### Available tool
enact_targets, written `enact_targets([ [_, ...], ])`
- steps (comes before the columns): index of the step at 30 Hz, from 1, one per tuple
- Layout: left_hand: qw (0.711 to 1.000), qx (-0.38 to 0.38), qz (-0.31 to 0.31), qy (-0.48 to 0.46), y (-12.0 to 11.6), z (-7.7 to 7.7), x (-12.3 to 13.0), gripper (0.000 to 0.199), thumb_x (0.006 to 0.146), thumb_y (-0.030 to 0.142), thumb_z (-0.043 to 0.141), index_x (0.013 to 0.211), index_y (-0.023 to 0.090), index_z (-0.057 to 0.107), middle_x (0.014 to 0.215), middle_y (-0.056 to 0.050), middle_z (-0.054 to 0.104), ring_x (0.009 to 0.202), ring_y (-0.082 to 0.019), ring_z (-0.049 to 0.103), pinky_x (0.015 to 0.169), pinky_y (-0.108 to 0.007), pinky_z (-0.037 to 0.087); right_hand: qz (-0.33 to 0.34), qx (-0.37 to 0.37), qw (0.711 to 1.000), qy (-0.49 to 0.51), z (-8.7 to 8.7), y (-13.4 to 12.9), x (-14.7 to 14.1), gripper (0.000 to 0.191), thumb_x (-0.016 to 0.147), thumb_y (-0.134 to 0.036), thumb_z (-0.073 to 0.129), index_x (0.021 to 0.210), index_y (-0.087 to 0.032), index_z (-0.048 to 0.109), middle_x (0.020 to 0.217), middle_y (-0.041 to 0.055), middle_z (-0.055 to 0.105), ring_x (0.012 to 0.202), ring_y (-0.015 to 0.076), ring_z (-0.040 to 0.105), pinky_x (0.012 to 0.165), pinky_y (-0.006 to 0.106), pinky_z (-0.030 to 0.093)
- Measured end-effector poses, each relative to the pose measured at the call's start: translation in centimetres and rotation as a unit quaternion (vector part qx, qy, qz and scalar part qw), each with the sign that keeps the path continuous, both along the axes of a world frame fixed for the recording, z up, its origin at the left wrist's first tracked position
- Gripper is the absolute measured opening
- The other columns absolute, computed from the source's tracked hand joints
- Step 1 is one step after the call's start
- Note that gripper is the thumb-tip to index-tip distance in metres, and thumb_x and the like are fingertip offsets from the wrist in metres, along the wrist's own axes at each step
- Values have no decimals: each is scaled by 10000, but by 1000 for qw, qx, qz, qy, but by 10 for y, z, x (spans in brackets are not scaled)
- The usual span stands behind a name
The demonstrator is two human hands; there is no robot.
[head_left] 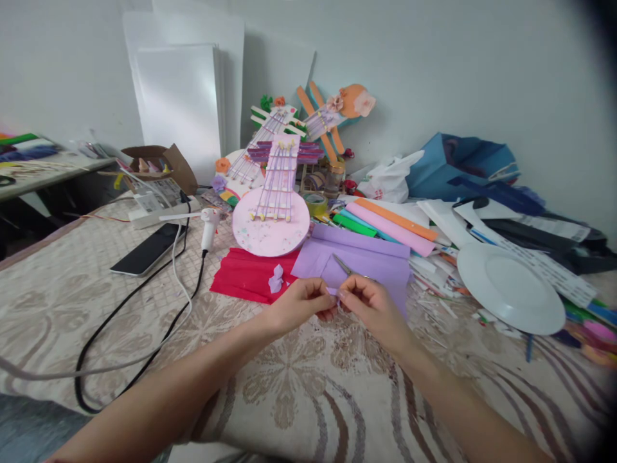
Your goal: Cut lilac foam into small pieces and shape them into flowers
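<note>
Both hands meet at centre: left hand (303,302) and right hand (367,302) pinch a small lilac paper scrap (332,292) between them, scissors (343,265) angled just behind the right hand.

no readable text, red mark on white plastic bag (389,182) too blurred to read

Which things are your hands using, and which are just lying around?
In use: left hand and right hand pinching a small purple paper piece; scissors; purple paper sheet.

Lying about: white plate, phone, glue gun, red paper.
</note>
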State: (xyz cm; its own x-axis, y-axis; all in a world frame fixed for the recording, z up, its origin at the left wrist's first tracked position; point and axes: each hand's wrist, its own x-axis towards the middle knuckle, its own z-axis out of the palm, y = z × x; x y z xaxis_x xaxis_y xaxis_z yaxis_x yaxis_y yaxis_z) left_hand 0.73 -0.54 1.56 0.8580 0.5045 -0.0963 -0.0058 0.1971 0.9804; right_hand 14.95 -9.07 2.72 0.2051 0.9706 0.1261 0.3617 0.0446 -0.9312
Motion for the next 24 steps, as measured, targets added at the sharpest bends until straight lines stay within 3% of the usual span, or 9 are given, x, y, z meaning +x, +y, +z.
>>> enact_targets([
  [4, 1000, -7, -23, 18, 2, 3, -1, 311, 712, 402, 629, 748, 105, 545, 677, -37, 610, 603, -99, 572, 606, -249, 462, 4, -4, 1000, 9, -2, 1, 2, 168, 805, -278, 503, 668, -182, 503, 595, -36, 463, 555, 106, 434, 514, 217, 354],
  [16, 997, 50, 56, 3, 3, 5, -1, 254, 752, 355, 594, 692, 119, 523, 618, -7, 575, 575, -80, 543, 576, -215, 435, 31, -21, 999, 39, -1, 1, 0, 229, 832, -344, 480, 675, -178, 499, 595, -17, 476, 569, 116, 452, 523, 234, 373],
  [24, 998, 16, 55, 12, 3, 8, 0, 207, 758, 305, 579, 695, 114, 530, 642, -22, 594, 588, -93, 563, 594, -228, 441, 40, -35, 998, 34, -7, 2, 3, 116, 788, -218, 494, 681, -186, 463, 618, -43, 421, 566, 102, 400, 519, 223, 324],
])
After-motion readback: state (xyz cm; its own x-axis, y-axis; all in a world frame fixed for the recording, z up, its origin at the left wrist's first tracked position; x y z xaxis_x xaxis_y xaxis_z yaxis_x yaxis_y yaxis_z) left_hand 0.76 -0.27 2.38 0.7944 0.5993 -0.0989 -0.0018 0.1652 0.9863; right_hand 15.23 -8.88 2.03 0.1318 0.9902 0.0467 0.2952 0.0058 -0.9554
